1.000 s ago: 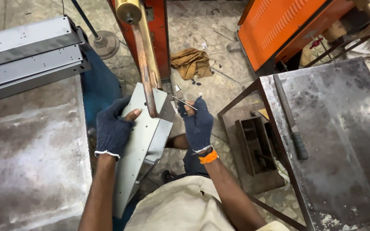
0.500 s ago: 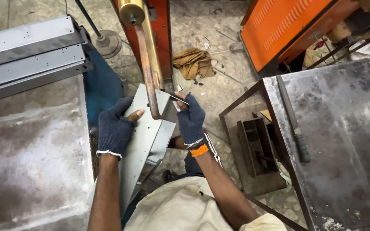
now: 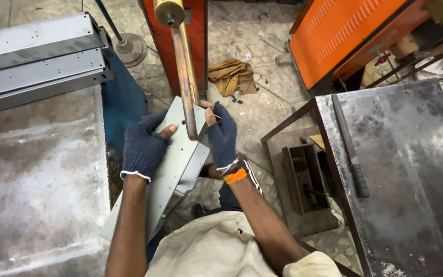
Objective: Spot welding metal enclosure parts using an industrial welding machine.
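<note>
Both hands wear dark blue fingerless gloves, and their fingers are closed on the same thing. The left hand (image 3: 143,149) grips the left edge of a long grey metal panel (image 3: 173,164), thumb lying on its top face. The right hand (image 3: 221,136) clamps the panel's right edge near its upper end, thumb and fingertips pinched just beside the tip of a copper bar (image 3: 184,72). That bar comes down from an orange machine (image 3: 180,31) and meets the panel between the hands. The panel slants from the bar down toward the person's lap. To the left lies a steel table (image 3: 37,184) with stacked grey panels (image 3: 37,56) behind it. To the right, a rusty bench (image 3: 416,169) carries a file (image 3: 352,149).
</note>
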